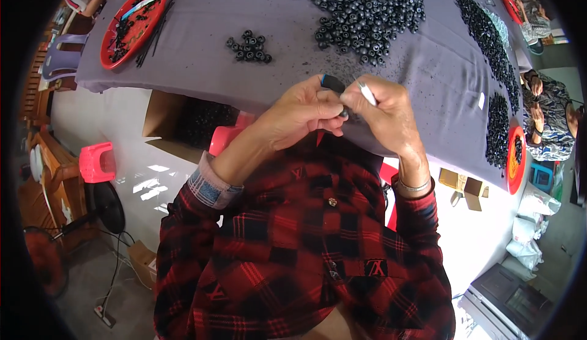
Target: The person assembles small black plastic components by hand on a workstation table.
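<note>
My left hand (299, 112) is closed in a pinch over the table's front edge, a dark wrap (333, 84) with a blue edge round one finger. A small black round part (343, 114) shows between its fingertips, mostly hidden. Touching it from the right, my right hand (386, 109) is closed round a slim white-handled tool (367, 93); I cannot make out its tip. Beyond the hands lies a large heap of black ring-shaped parts (367, 16), each with a hole. A smaller group of the same parts (249, 47) sits to the left.
Black crumbs dot the grey tablecloth (202, 65). A red tray (110, 40) of black pieces stands far left, and an orange-red tray (515, 156) far right. An open cardboard box (160, 117) is below the table edge. Another person's hand (537, 115) works at the right.
</note>
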{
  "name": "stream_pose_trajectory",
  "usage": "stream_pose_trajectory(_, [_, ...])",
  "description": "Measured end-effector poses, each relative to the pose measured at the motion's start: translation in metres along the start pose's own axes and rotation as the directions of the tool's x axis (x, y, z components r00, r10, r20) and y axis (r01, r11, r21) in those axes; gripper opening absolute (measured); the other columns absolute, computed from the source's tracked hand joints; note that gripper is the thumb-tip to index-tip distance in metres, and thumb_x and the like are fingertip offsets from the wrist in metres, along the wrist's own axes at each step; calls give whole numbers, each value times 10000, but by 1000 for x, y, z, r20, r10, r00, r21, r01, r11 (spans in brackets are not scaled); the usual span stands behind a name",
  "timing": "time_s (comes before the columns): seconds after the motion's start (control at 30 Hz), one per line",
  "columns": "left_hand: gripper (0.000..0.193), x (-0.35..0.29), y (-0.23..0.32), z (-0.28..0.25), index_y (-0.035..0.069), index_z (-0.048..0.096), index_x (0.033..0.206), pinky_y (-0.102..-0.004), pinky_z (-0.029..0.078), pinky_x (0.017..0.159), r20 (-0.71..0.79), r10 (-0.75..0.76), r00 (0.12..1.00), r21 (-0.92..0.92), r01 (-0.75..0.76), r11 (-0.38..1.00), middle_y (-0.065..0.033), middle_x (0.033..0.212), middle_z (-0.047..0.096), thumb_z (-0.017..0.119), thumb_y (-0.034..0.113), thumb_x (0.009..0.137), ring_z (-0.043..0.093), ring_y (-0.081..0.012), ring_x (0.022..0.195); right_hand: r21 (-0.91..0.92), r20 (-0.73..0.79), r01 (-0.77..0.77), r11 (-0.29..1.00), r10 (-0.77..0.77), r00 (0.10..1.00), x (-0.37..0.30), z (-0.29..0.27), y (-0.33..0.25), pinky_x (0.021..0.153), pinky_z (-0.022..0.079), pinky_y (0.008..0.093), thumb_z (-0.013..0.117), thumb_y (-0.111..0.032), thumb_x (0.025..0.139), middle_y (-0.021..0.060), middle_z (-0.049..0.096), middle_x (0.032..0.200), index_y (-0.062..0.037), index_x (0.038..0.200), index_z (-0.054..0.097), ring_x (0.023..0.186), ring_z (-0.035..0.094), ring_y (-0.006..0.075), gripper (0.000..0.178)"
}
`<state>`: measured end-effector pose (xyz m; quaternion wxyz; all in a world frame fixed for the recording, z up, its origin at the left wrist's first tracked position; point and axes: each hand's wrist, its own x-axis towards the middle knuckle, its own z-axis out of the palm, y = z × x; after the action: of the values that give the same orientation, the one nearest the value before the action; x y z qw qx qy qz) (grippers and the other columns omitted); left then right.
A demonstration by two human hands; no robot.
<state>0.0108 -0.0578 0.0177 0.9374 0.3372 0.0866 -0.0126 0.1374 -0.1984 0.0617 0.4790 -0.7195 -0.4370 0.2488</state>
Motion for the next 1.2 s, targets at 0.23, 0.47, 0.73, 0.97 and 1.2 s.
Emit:
stream_pose_trajectory(0.23, [114,-9,41,-35,16,622,901,-228,449,607,-117,654,747,923,-161,349,3,748,607,694,75,835,529,-59,674,-572,-91,157,805,-253,963,59,-3,20,584,442,377,700,-161,784,181,584,731,7,818,609,628,585,297,194])
stream_pose_trajectory(0.47, [178,3,68,-67,12,626,943,-367,473,615,98,850,518,984,75,-159,-105,793,561,690,94,798,588,-274,683,-696,57,219,683,-252,966,97,16,23,666,482,446,733,-186,752,119,635,842,-42,854,633,775,616,366,203])
stream_pose_trajectory(0.73, [187,1,70,-49,16,608,964,-370,473,623,57,848,526,977,145,-156,-72,803,586,684,101,817,617,-244,729,-316,-37,201,927,-224,974,73,3,-1,603,435,303,725,-67,748,46,609,770,-5,827,661,649,560,193,119])
stream_pose_trajectory(0.97, [239,-1,28,15,57,506,1102,-248,465,692,26,175,984,225,-176,958,-17,894,604,615,189,935,596,-117,843,174,-68,268,948,-259,963,12,-6,-15,641,414,235,676,57,772,21,610,835,10,884,684,714,524,83,122])
stream_pose_trajectory(1.2, [284,6,1,15,68,528,1174,-233,490,722,122,103,987,-40,-98,994,-15,986,602,615,188,932,584,-85,816,397,-140,202,895,-158,977,-6,5,-12,617,443,225,733,50,747,7,549,775,-11,898,699,696,537,87,167])
